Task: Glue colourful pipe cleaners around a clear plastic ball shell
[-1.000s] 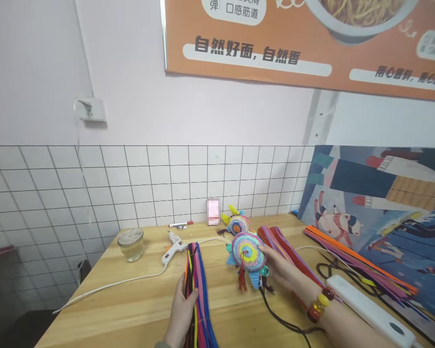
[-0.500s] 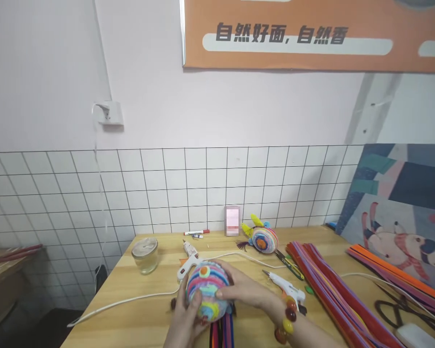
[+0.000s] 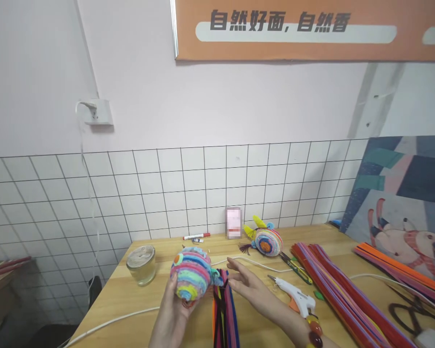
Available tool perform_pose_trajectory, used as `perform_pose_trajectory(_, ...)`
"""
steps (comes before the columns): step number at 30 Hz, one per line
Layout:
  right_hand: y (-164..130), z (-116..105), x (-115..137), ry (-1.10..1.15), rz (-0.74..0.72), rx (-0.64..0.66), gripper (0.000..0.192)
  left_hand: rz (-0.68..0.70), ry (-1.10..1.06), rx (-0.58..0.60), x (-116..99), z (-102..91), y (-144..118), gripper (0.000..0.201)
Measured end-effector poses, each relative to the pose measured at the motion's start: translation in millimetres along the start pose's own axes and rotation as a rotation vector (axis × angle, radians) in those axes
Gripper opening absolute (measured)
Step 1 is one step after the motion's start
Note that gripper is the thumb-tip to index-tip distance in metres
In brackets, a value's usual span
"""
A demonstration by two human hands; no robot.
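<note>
Above the wooden table (image 3: pixel 137 309), the left hand (image 3: pixel 172 311) cups a striped pipe-cleaner ball (image 3: pixel 190 273) from beneath, keeping it lifted. The right hand (image 3: pixel 252 290) hovers open just beside it, over the pipe-cleaner bundle (image 3: pixel 223 314).

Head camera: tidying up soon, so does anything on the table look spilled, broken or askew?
Nothing spilled or broken. The left hand holds a striped ball; the right hand hovers open beside it. A white cord trails off the table's left edge.

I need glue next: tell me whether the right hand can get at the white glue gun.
Probably yes: the open right hand hovers just beside the white glue gun, with nothing between them on the wooden table.
</note>
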State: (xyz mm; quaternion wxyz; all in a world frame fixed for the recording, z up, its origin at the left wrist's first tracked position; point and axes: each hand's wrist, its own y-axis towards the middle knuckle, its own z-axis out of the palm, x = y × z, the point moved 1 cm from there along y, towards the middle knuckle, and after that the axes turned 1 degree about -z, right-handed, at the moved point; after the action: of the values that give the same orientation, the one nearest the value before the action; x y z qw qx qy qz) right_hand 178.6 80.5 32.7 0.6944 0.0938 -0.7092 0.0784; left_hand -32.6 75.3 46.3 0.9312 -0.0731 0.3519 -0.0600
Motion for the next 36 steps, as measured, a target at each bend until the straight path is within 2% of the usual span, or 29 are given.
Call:
perform_pose_trajectory(3,-4,-21,-8,-0.014,0.086,-0.128,0.097,0.048,-0.028,-0.011,-18,11.1,18,0.044)
perform_pose_trajectory(6,-7,-30,-14,0.039,0.147,-0.180,0.084,-0.053,-0.087,-0.109,-24,15.1,42,0.043)
perform_pose_trajectory(9,-11,-29,-15,0.109,0.189,-0.181,0.073,-0.098,-0.095,-0.130,-23,15.5,58,0.046)
perform_pose_trajectory(14,-20,-24,-18,0.151,0.250,-0.166,0.068,-0.063,-0.091,-0.150,-25,12.2,65,0.042)
perform_pose_trajectory(20,-26,-20,-38,0.078,0.269,-0.110,0.053,0.084,-0.093,-0.186,-49,14.7,88,0.035)
perform_pose_trajectory(25,-21,-19,-47,-0.044,0.267,-0.064,0.053,0.088,-0.074,-0.158,-62,29.6,115,0.041)
perform_pose_trajectory(29,-8,-20,-49,-0.121,0.258,-0.076,0.060,0.056,-0.032,-0.130,-52,39.8,134,0.040)
perform_pose_trajectory(36,9,-13,-60,-0.232,0.260,-0.101,0.061,-0.061,0.033,-0.078,-11,48.3,166,0.036)
